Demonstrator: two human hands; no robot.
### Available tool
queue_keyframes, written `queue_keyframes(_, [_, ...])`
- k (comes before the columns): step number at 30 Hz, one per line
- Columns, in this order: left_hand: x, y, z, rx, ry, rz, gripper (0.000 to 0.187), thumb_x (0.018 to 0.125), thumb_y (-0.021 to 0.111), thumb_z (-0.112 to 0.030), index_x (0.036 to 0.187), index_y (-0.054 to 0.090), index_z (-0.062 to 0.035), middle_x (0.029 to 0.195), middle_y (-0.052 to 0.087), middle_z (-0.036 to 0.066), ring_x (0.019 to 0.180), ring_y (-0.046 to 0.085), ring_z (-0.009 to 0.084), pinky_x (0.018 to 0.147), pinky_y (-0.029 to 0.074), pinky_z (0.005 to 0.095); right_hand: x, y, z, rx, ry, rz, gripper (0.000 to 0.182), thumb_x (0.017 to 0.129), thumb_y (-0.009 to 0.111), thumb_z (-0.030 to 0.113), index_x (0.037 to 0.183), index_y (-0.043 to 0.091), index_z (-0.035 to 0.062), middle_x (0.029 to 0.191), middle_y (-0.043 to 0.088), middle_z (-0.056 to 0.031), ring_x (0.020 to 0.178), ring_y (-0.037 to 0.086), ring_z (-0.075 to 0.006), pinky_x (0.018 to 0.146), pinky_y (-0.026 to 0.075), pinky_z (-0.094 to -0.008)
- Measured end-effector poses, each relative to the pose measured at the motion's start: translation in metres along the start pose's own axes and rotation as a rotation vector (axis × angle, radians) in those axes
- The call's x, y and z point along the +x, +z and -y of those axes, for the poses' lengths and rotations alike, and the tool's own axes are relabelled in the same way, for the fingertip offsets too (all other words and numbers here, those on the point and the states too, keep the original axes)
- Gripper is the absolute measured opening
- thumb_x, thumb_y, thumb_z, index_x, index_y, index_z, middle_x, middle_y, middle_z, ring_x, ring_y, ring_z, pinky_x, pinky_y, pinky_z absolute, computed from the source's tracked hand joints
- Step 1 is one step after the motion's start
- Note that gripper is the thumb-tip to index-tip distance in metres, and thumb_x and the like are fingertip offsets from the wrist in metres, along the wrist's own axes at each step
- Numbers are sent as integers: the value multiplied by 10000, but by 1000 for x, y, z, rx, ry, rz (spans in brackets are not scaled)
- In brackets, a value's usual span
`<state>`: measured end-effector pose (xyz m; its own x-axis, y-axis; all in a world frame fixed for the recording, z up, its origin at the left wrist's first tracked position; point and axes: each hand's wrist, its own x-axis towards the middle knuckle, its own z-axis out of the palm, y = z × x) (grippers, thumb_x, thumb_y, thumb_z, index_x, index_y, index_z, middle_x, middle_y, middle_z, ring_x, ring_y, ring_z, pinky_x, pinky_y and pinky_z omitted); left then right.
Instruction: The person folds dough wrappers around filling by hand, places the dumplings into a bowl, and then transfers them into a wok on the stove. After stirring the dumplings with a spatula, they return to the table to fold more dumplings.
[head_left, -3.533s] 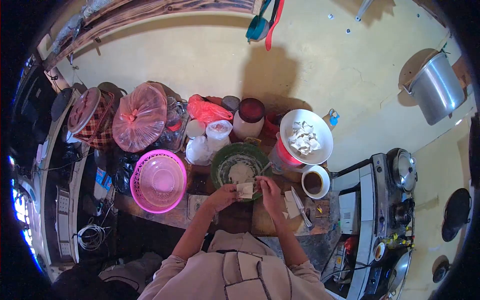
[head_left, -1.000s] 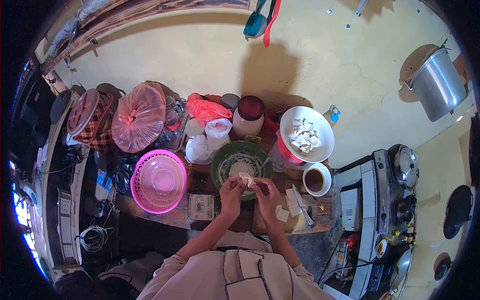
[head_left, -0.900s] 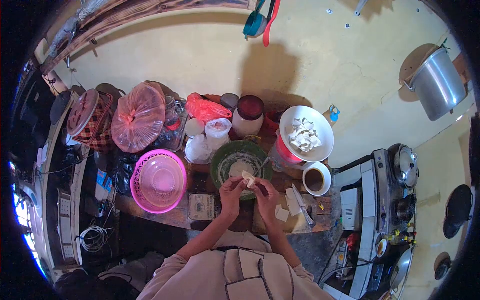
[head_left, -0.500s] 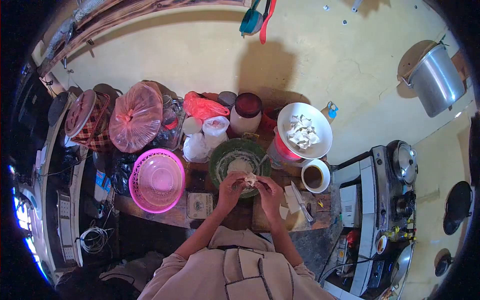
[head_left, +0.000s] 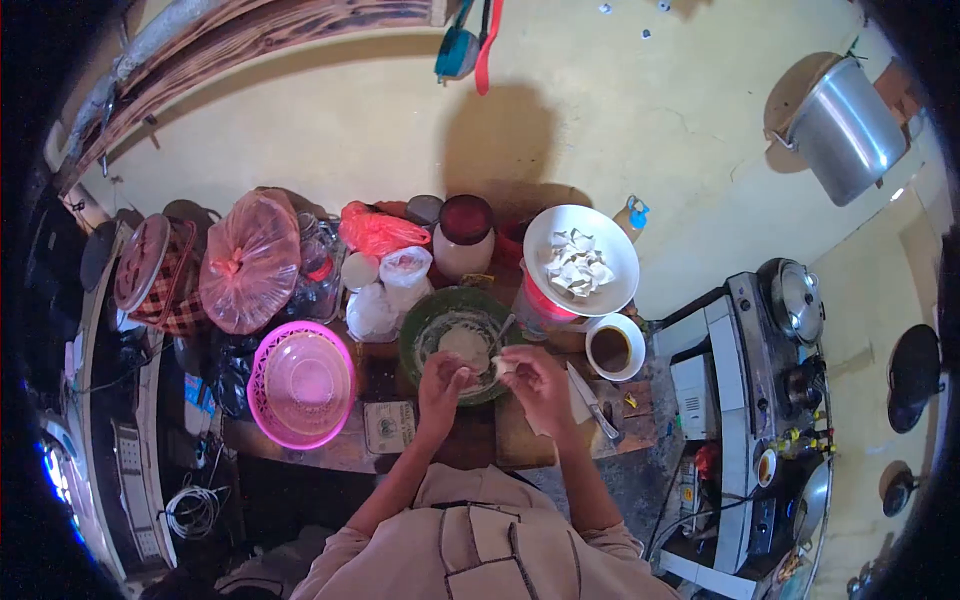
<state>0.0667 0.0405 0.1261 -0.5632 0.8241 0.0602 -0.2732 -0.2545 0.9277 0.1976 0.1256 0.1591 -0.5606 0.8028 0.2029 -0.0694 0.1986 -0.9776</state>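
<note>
Over the near rim of the green bowl (head_left: pixel 408 352) are both hands, a little apart. My right hand (head_left: pixel 540 388) pinches a small folded white dumpling (head_left: pixel 503 366) at its fingertips. My left hand (head_left: pixel 440 392) is curled with thumb and fingers close together; anything between them is too small to make out. A pale, pasty filling (head_left: pixel 465 345) lies in the green bowl, with a spoon (head_left: pixel 502 331) leaning at its right side. Beside my right hand, pale square wrappers (head_left: pixel 577 405) and a knife (head_left: pixel 594 402) lie on a wooden board (head_left: pixel 520 440).
Several folded dumplings (head_left: pixel 577 265) fill a white bowl (head_left: pixel 625 278), raised on a red container (head_left: pixel 545 302). A cup of dark liquid (head_left: pixel 609 349) stands nearer. Left are a pink basket (head_left: pixel 260 405), a square tin (head_left: pixel 389 427) and bags (head_left: pixel 250 265). A stove (head_left: pixel 745 330) stands right.
My hands have moved apart; the white piece they both held is now in my right hand only. The whole view has shifted slightly, with things on the table appearing further left.
</note>
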Motion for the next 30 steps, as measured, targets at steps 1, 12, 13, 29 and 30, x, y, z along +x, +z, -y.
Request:
queue_keyframes(1, [-1, -5, 3, 29, -9, -8, 144, 860, 459, -95, 983, 422, -32, 843, 545, 78, 771, 556, 137, 707, 455, 257, 5, -8, 5, -67, -55, -52, 222, 740, 578, -27, 955, 563, 26, 997, 557, -67, 819, 546, -99, 667, 452, -212])
queue_keyframes(12, [-24, -50, 40, 174, -119, -93, 166, 902, 371, -161, 985, 437, -34, 799, 526, 68, 685, 547, 118, 640, 473, 247, 125, -123, 33, -1023, -138, 31, 179, 675, 607, 31, 851, 576, 28, 821, 586, -153, 670, 576, -284, 629, 461, -348])
queue_keyframes(13, [-26, -53, 41, 165, -140, -96, 164, 901, 373, -160, 985, 436, -34, 798, 526, 68, 680, 544, 118, 639, 474, 250, 128, -123, 30, -1091, -140, 67, 169, 677, 609, 38, 841, 576, 16, 816, 590, -153, 657, 582, -275, 620, 467, -342])
queue_keyframes(29, [-72, -107, 54, 241, -196, -179, 134, 877, 393, -123, 952, 459, -33, 779, 513, 60, 652, 515, 101, 578, 464, 231, 93, -138, -8, -23, 413, -399, 322, 776, 495, 129, 1060, 417, -2, 733, 565, -110, 431, 531, -128, 327, 414, -211])
queue_keyframes(30, [-70, -107, 54, 254, -186, -165, 135, 879, 394, -125, 949, 460, -31, 773, 514, 60, 650, 515, 100, 576, 464, 231, 93, -143, -8, 14, 410, -389, 323, 774, 481, 109, 1069, 414, -5, 735, 565, -109, 422, 524, -129, 330, 418, -211])
